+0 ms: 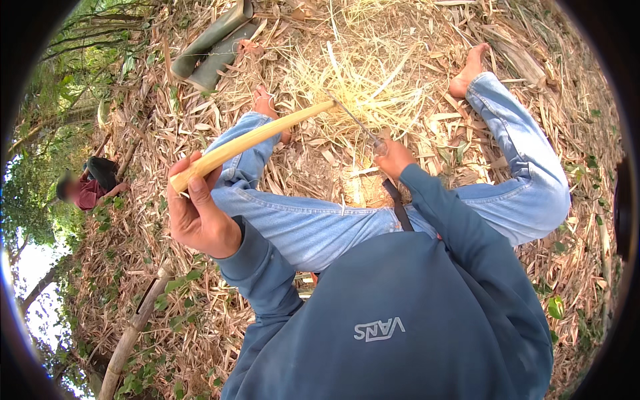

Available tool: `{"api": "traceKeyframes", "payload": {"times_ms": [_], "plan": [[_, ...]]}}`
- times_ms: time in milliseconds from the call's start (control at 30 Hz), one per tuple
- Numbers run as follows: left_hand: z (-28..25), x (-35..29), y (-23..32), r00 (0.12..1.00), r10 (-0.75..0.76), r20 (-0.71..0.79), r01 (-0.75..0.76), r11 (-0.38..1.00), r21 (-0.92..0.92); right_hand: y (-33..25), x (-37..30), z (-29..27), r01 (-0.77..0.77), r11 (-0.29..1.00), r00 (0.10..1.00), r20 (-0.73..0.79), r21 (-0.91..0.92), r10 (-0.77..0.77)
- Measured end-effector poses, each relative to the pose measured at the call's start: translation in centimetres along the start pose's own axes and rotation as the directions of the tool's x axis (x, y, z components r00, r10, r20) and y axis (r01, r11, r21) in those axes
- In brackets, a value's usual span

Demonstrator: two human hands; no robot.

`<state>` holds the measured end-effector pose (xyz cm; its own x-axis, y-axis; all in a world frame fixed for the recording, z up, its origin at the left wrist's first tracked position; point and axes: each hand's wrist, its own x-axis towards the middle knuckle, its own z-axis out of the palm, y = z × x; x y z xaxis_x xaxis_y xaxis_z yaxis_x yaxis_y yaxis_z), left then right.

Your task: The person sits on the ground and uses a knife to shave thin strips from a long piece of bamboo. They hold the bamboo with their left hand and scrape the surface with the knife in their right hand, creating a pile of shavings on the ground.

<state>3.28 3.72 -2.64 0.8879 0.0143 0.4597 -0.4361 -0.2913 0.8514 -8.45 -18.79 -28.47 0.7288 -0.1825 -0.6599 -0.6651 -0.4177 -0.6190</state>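
My left hand (201,212) is closed around the near end of a pale yellow, peeled wooden stick (257,137). The stick slants up and to the right, away from me. In my right hand (395,159) is the handle of a knife, gripped in a closed fist. The thin knife blade (357,120) runs up and left from the fist, and its tip end meets or overlaps the stick's far end; I cannot tell whether it is cutting in. Beyond the blade, a heap of thin yellow shavings (380,87) covers the ground between my bare feet.
A pair of dark green rubber boots (217,47) lies at the far left. Dry leaves cover the ground around my jeans-clad legs (300,223). At the lower left lies a long bamboo pole (137,323). Another person (93,183) sits farther off at the left, near green plants.
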Motion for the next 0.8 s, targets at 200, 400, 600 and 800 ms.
{"api": "traceKeyframes", "payload": {"times_ms": [200, 400, 600, 800], "plan": [[0.1, 0.0, 0.2, 0.999, -0.033, 0.001, 0.033, 0.999, -0.008, -5.2, -5.4, 1.4, 0.318, 0.928, 0.947, -0.113, 0.196, -0.300], [-0.3, -0.3, 0.2, 0.999, 0.006, 0.053, -0.005, 1.000, -0.014, -10.3, -10.5, -1.3, 0.478, 0.854, 0.875, -0.022, 0.206, -0.484], [-0.5, -0.2, 0.6, 0.998, 0.010, 0.068, -0.011, 1.000, 0.011, -3.9, -4.8, 1.6, 0.305, 0.919, 0.950, -0.151, 0.249, -0.274], [-0.2, -0.4, 0.3, 0.997, 0.016, 0.078, -0.016, 1.000, -0.011, -5.0, -6.9, 1.1, 0.415, 0.871, 0.909, -0.156, 0.262, -0.386]]}}
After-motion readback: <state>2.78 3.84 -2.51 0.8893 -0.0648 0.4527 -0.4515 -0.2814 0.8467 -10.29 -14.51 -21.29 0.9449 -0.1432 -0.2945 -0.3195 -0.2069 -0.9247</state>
